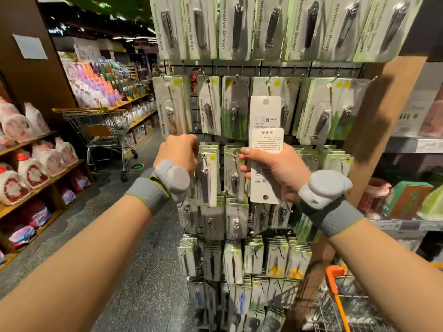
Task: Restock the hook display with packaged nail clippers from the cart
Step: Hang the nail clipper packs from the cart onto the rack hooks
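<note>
A hook display [239, 68] hangs full of green-and-white nail clipper packs in several rows. My right hand [273, 168] grips a small stack of packs [265, 121] with their white backs and barcodes toward me, held upright in front of the middle rows. My left hand [178, 149] is up at the left part of the third row, its fingers curled at the top of a hanging pack [205, 178]; the fingertips are hidden, so the hold is unclear. Both wrists wear grey bands with grey sensor pods.
An orange-handled wire cart [340, 300] stands at the lower right beside a wooden post [374, 140]. Another empty trolley [103, 125] is parked down the aisle at left, next to wooden shelves [60, 173] of bagged goods. Shelves with boxes stand at right.
</note>
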`<state>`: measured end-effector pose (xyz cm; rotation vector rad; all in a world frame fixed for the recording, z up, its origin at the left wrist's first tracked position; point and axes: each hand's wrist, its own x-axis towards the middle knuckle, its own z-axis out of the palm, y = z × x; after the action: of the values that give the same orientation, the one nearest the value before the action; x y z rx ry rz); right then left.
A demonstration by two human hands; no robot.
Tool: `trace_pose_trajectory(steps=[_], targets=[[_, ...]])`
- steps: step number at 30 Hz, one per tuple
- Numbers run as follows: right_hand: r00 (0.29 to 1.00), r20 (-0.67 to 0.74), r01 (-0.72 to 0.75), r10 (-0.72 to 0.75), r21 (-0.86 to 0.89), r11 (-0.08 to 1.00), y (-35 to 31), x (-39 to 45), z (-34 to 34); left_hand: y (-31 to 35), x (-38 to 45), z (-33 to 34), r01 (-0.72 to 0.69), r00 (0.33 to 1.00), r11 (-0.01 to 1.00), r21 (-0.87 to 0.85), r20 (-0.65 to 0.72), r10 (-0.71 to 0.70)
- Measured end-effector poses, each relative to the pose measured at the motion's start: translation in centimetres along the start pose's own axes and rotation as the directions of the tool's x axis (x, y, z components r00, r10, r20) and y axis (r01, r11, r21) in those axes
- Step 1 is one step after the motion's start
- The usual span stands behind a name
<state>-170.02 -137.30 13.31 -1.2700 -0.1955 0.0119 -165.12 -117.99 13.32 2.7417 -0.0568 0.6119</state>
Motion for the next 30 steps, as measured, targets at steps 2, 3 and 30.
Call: trace_pose_trajectory(steps=[2,3,30], targets=[[1.000,-0.001,0.009,-0.009,-0.007,1.000,0.0,0.1,0.0,0.0,-0.2,0.0,-0.007,1.000,1.000,-0.013,-0.018,0.007],[1.000,-0.001,0.010,-0.010,-0.015,1.000,0.0,0.1,-0.1,0.0,-0.3,0.0,-0.018,1.000,1.000,-0.024,-0.019,0.017],[0.992,-0.080,0.091,-0.097,-0.065,0.994,-1.8,-2.1,-5.8,5.4,-4.2,2.2,-0.228,0.882,0.926,-0.302,0.338,0.327]])
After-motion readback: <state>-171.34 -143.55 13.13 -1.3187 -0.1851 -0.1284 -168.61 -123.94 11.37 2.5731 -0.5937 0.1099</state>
